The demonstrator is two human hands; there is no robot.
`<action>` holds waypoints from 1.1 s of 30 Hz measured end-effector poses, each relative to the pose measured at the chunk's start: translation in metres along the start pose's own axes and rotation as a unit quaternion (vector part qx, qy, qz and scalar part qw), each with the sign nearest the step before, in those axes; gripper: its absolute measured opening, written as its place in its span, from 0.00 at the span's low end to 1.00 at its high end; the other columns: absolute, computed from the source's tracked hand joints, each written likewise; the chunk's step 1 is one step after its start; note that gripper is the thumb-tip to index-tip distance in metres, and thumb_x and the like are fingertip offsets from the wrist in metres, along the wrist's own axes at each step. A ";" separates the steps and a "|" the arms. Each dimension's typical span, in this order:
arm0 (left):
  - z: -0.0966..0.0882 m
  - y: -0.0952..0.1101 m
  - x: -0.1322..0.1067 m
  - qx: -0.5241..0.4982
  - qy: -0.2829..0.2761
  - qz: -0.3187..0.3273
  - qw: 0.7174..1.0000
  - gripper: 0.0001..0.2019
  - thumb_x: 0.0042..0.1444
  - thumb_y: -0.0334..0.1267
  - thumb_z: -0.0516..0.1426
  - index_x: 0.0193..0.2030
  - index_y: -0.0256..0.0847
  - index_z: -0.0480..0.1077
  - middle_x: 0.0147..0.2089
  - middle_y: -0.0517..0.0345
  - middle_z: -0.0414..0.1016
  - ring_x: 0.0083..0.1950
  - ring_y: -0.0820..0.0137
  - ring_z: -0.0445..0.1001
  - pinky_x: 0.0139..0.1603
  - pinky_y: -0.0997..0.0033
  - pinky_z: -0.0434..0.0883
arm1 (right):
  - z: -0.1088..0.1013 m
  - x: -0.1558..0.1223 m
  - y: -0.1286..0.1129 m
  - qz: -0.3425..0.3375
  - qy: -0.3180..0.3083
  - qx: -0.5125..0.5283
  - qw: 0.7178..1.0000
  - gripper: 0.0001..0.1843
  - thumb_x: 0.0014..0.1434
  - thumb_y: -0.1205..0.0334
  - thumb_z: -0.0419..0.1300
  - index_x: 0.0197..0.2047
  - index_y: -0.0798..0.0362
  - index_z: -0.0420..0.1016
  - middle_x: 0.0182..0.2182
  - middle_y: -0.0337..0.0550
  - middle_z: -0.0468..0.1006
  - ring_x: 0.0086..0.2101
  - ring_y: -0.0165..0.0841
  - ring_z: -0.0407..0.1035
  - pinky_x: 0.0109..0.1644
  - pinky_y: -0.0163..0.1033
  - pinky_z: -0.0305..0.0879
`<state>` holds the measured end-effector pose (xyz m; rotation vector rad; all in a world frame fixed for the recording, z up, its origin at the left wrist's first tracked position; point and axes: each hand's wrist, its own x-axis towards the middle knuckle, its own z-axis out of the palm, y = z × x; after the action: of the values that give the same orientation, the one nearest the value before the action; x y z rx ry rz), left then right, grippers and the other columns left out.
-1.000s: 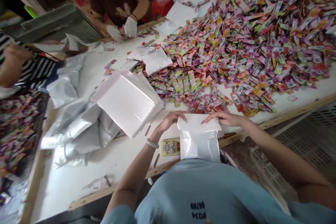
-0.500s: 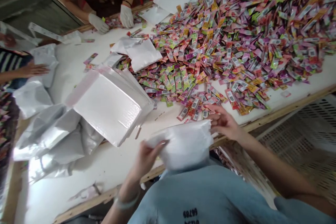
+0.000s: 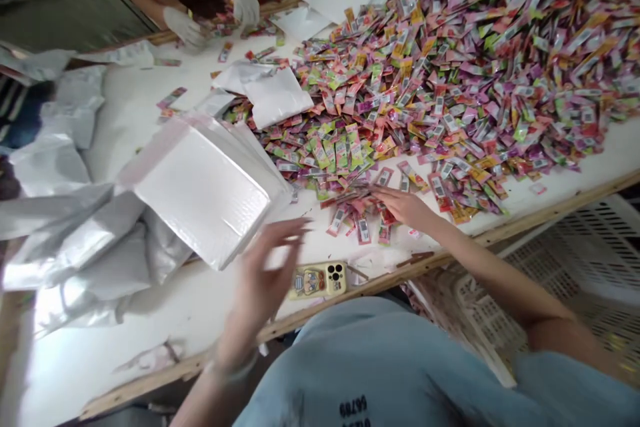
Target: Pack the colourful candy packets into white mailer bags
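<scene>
My left hand [image 3: 265, 273], blurred by motion, is raised over the table's near side with its fingers apart and nothing in it. It is beside a stack of flat white plastic bags [image 3: 200, 187] and just left of a phone in a pale yellow cartoon case [image 3: 320, 280]. My right hand [image 3: 410, 210] reaches over the table, its fingers stretched out. Its fingertips touch a small loose bunch of colourful sachets [image 3: 350, 197] at the near edge of the heap; the fingertips' undersides are hidden.
A large heap of sachets [image 3: 475, 67] covers the right and far table. Several filled silver-white pouches [image 3: 110, 267] lie at left. Across the table, a co-worker's gloved hands [image 3: 245, 0] handle sachets. A white plastic crate [image 3: 575, 247] stands below the wooden table edge [image 3: 550, 213].
The white bag has left my hands, uncovering the phone. My left hand has opened; my right hand has moved onto the sachets. Another pouch shows on the left pile.
</scene>
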<state>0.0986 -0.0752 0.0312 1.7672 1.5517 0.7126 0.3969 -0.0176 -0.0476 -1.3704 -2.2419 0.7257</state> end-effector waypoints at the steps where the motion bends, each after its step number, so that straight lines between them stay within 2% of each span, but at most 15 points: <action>1: 0.006 -0.003 0.010 0.000 -0.021 0.034 0.999 0.16 0.68 0.44 0.57 0.57 0.40 0.77 0.60 0.49 0.78 0.62 0.61 0.77 0.65 0.61 0.76 | 0.002 -0.008 -0.002 0.037 0.054 0.018 0.998 0.22 0.71 0.61 0.47 0.58 0.50 0.79 0.57 0.50 0.82 0.58 0.44 0.76 0.62 0.50 0.74; 3: 0.028 -0.012 0.032 0.048 -0.039 0.115 0.991 0.20 0.64 0.40 0.62 0.62 0.40 0.74 0.65 0.44 0.75 0.68 0.54 0.73 0.71 0.51 0.70 | 0.007 -0.026 0.000 0.119 0.167 0.039 0.978 0.20 0.72 0.52 0.49 0.53 0.50 0.80 0.49 0.52 0.85 0.49 0.46 0.80 0.56 0.51 0.76; 4: 0.043 -0.017 0.042 0.083 -0.044 0.132 0.987 0.24 0.61 0.38 0.65 0.64 0.40 0.73 0.67 0.40 0.73 0.71 0.49 0.70 0.73 0.44 0.67 | 0.009 -0.036 0.003 0.148 0.207 0.046 0.966 0.20 0.71 0.49 0.51 0.50 0.50 0.80 0.46 0.53 0.86 0.47 0.46 0.80 0.55 0.52 0.76; 7: 0.078 -0.034 0.057 0.166 -0.052 0.102 0.979 0.36 0.55 0.35 0.69 0.70 0.36 0.66 0.71 0.29 0.66 0.73 0.38 0.65 0.72 0.32 0.62 | 0.016 -0.059 0.014 0.202 0.243 0.075 0.946 0.20 0.64 0.42 0.57 0.43 0.48 0.79 0.41 0.53 0.85 0.43 0.47 0.80 0.52 0.52 0.75; 9: 0.085 -0.040 0.054 0.173 -0.037 0.105 0.979 0.36 0.56 0.35 0.68 0.71 0.36 0.65 0.72 0.28 0.64 0.73 0.37 0.63 0.72 0.31 0.62 | 0.018 -0.067 0.017 0.255 0.263 0.100 0.925 0.21 0.61 0.39 0.59 0.40 0.48 0.78 0.37 0.52 0.84 0.38 0.46 0.78 0.47 0.52 0.76; 12: 0.082 -0.037 0.041 0.107 -0.001 0.145 0.984 0.24 0.63 0.35 0.62 0.66 0.39 0.69 0.68 0.34 0.69 0.72 0.43 0.67 0.72 0.35 0.64 | 0.020 -0.063 0.006 0.294 0.287 0.123 0.903 0.22 0.61 0.40 0.60 0.43 0.50 0.77 0.40 0.52 0.81 0.40 0.46 0.76 0.47 0.52 0.76; 14: 0.086 -0.030 0.033 0.029 -0.026 0.140 0.989 0.18 0.67 0.31 0.55 0.62 0.39 0.70 0.63 0.38 0.74 0.68 0.49 0.71 0.72 0.41 0.67 | 0.028 -0.050 -0.011 0.284 0.264 0.092 0.917 0.21 0.61 0.42 0.62 0.45 0.51 0.76 0.47 0.56 0.79 0.48 0.50 0.74 0.55 0.56 0.73; 16: 0.096 -0.023 0.029 -0.029 -0.063 0.114 0.991 0.20 0.65 0.26 0.50 0.61 0.38 0.69 0.59 0.38 0.77 0.64 0.54 0.76 0.68 0.48 0.72 | 0.043 -0.035 -0.029 0.291 0.232 0.027 0.928 0.20 0.59 0.46 0.65 0.46 0.52 0.75 0.52 0.63 0.75 0.55 0.57 0.69 0.61 0.63 0.67; 19: 0.109 -0.022 0.029 -0.052 -0.078 0.087 0.992 0.24 0.61 0.22 0.48 0.63 0.37 0.64 0.59 0.38 0.78 0.59 0.57 0.79 0.61 0.55 0.78 | 0.065 -0.023 -0.043 0.329 0.207 0.003 0.921 0.20 0.56 0.55 0.65 0.49 0.53 0.69 0.55 0.68 0.72 0.58 0.60 0.66 0.61 0.67 0.66; 22: 0.104 -0.028 0.031 -0.057 -0.080 0.065 0.993 0.22 0.60 0.23 0.50 0.60 0.37 0.66 0.56 0.40 0.79 0.57 0.56 0.80 0.59 0.53 0.78 | 0.070 -0.032 -0.036 0.347 0.235 0.126 0.899 0.26 0.53 0.58 0.64 0.53 0.51 0.62 0.51 0.60 0.76 0.52 0.52 0.73 0.58 0.60 0.70; 25: 0.089 -0.029 0.030 -0.065 -0.066 0.049 0.994 0.16 0.64 0.28 0.51 0.56 0.40 0.70 0.55 0.43 0.78 0.58 0.54 0.79 0.61 0.49 0.76 | 0.056 -0.050 -0.028 0.353 0.259 0.314 0.842 0.35 0.48 0.55 0.69 0.56 0.48 0.61 0.46 0.49 0.81 0.45 0.45 0.77 0.53 0.52 0.75; 27: 0.083 -0.024 0.028 -0.082 -0.067 0.053 0.993 0.13 0.68 0.34 0.53 0.56 0.43 0.72 0.55 0.45 0.79 0.57 0.56 0.79 0.62 0.51 0.75 | 0.045 -0.060 -0.033 0.360 0.238 0.418 0.799 0.33 0.46 0.50 0.71 0.53 0.46 0.66 0.41 0.44 0.83 0.42 0.45 0.78 0.48 0.51 0.77; 28: 0.082 -0.020 0.026 -0.104 -0.083 0.053 0.990 0.13 0.69 0.38 0.54 0.57 0.43 0.73 0.56 0.46 0.80 0.58 0.57 0.79 0.62 0.53 0.76 | 0.041 -0.064 -0.039 0.361 0.217 0.455 0.785 0.29 0.47 0.47 0.71 0.50 0.46 0.70 0.39 0.43 0.83 0.42 0.46 0.79 0.46 0.52 0.78; 30: 0.084 -0.013 0.023 -0.184 -0.143 0.039 0.972 0.17 0.69 0.43 0.55 0.61 0.41 0.72 0.60 0.44 0.79 0.61 0.57 0.79 0.62 0.56 0.77 | 0.038 -0.069 -0.056 0.348 0.159 0.503 0.775 0.22 0.50 0.41 0.67 0.44 0.45 0.75 0.38 0.44 0.84 0.43 0.48 0.79 0.46 0.54 0.78; 33: 0.087 -0.007 0.017 -0.318 -0.251 0.003 0.914 0.25 0.64 0.50 0.61 0.63 0.38 0.71 0.65 0.40 0.76 0.66 0.53 0.75 0.65 0.54 0.75 | 0.048 -0.077 -0.088 0.322 0.074 0.528 0.782 0.17 0.50 0.43 0.68 0.38 0.43 0.79 0.40 0.46 0.85 0.48 0.48 0.78 0.53 0.55 0.77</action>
<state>0.1634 -0.0694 -0.0292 1.3144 0.8358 0.6080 0.3419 -0.1308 -0.0361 -1.4034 -0.8067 1.6688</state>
